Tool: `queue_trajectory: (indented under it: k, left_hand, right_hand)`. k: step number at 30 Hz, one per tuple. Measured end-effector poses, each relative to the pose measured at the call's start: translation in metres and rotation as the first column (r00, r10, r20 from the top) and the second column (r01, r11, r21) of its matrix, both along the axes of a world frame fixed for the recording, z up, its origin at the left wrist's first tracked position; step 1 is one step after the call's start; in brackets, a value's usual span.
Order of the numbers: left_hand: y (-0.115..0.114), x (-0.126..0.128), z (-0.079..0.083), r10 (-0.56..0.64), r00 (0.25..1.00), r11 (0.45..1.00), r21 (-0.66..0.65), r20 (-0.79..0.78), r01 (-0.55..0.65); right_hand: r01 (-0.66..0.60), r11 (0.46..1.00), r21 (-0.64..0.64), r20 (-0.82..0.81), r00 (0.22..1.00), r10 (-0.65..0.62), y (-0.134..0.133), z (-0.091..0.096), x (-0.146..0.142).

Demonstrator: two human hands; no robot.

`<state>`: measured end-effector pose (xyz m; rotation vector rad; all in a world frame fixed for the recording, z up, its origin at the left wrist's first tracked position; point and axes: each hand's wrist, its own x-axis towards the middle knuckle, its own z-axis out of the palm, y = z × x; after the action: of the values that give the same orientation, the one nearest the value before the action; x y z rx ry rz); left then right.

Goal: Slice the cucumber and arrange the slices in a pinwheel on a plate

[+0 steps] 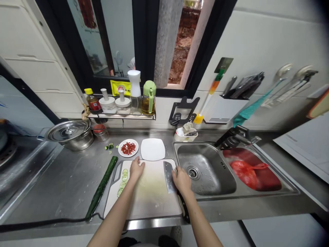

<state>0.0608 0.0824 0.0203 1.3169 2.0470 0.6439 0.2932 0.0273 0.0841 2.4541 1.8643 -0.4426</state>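
My left hand (137,168) is over the upper left of a white cutting board (151,206), thumb and fingers apart, holding nothing. Beside it on the board is a row of cucumber slices (122,183). At the board's right edge is my right hand (182,180), thumb apart from the fingers, close beside a cleaver (169,176). The cleaver lies flat on the board, its black handle passing under my right wrist. Whether the fingers touch the blade or the board edge is unclear. A white square plate (153,149) sits just behind the board.
Left of the board lies a long cucumber (101,187). A small plate of red berries (128,148) and cucumber ends (110,146) are behind. A lidded steel pot (70,133) stands back left. The sink (205,168) and a red bag (245,173) are right.
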Motion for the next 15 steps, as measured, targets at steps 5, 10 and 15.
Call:
queue_trajectory:
  k: [5, 10, 15]
  left_hand:
    - [0.034, 0.004, -0.003, -0.012, 0.997, 0.998, -0.062, -0.077, 0.008]
    - [0.051, 0.005, -0.01, 0.006, 0.998, 0.996, -0.085, -0.057, -0.01]
    - [0.059, 0.002, -0.015, 0.014, 1.0, 0.997, -0.071, -0.01, -0.014]
  right_hand:
    - [-0.08, 0.994, 0.076, -0.062, 0.995, 0.084, 0.08, -0.008, -0.011]
    - [-0.011, 0.998, -0.055, -0.13, 0.992, 0.004, 0.135, -0.029, -0.02]
    - [0.007, 0.997, -0.082, -0.178, 0.984, -0.021, 0.151, -0.046, -0.021]
